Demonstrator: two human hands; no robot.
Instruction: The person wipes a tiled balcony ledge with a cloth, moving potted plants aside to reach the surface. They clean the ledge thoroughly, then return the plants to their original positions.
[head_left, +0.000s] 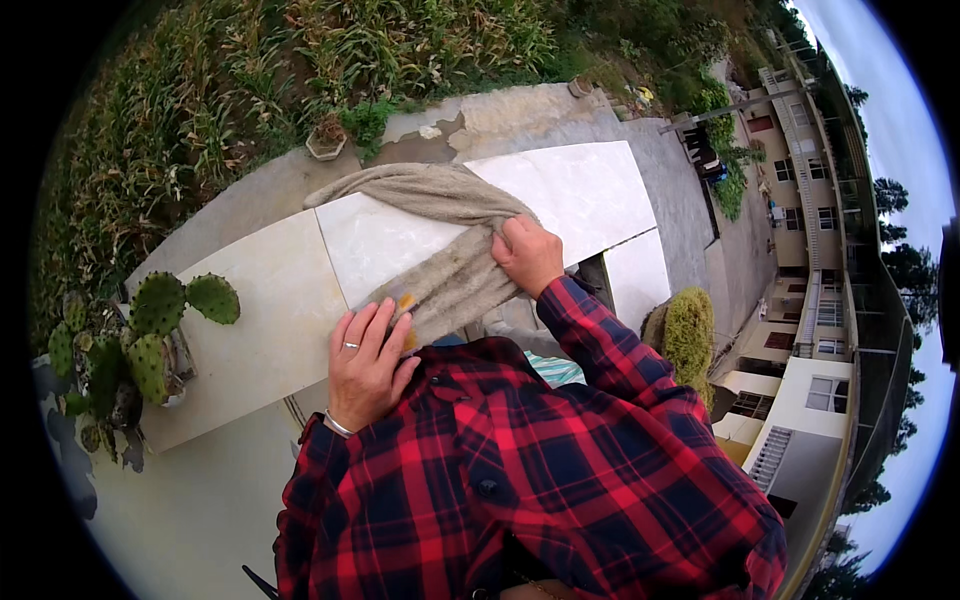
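Observation:
A grey-brown cloth (450, 281), thick and towel-like, lies twisted and folded over a ledge topped with white marble-look slabs (570, 180). My right hand (529, 251) is closed in a fist around a bunched part of it, near the slab's inner edge. Flat along the cloth's near left end rests my left hand (369, 360), fingers extended and slightly apart, with a ring and a bracelet on it. Yellow-orange patches (406, 302) show beside its fingertips; what they are I cannot tell. The cloth's far fold loops across the slab towards the outer edge.
A prickly pear cactus (157, 304) stands at the ledge's left end, over a cream slab (262, 300). Beyond lie a concrete path (517, 112), a potted plant (326, 139) and maize plants (247, 75). On the right are a yellow-green plant (686, 337) and buildings (802, 390).

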